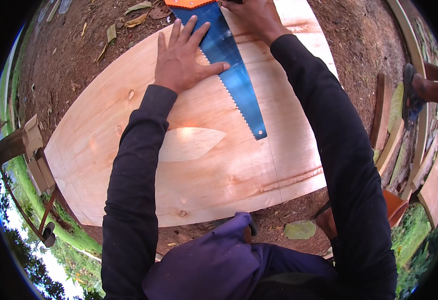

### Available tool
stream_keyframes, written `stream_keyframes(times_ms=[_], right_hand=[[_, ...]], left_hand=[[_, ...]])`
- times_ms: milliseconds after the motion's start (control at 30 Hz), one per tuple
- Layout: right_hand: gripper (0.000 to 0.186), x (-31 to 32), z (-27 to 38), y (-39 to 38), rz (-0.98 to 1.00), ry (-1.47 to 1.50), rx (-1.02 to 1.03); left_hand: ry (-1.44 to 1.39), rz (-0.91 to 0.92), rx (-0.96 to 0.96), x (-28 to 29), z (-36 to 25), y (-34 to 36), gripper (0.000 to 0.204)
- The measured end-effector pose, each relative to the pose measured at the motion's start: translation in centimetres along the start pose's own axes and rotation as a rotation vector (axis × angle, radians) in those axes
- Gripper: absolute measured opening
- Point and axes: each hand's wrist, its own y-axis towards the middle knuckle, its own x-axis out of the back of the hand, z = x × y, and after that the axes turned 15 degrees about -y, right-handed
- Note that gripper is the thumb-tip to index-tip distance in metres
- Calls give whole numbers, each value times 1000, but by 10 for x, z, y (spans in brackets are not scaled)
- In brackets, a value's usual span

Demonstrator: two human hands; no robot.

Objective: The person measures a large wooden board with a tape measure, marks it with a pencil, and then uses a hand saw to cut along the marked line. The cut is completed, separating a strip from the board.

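At upper centre, left hand, fingers spread, partly over tapered metal saw, right hand, fingers' state unclear, pale grained plywood beneath.

An outdoor, makeshift woodworking spot on bare earth
A handsaw lies on the plywood sheet; dry leaves litter the soil beyond its far edge, grass grows off to its left, and loose boards lie to its right.

The tapering blue saw blade is smooth, glossy metal; the broad, pale wooden sheet looks smooth and grained; the long black sleeves, matt cloth.
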Motion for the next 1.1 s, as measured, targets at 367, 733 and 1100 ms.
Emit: stream_keyframes(times_ms=[367, 733, 1100], right_hand=[[14, 55, 13, -82, 188, -129, 187], [10, 137, 40, -195, 430, 39, 111], [13, 148, 64, -231, 192, 167, -575]], left_hand=[[19, 4, 2, 0, 3, -1, 103], [35, 1, 2, -4, 1, 1, 103], [-52, 25, 89, 16, -5, -4, 96]])
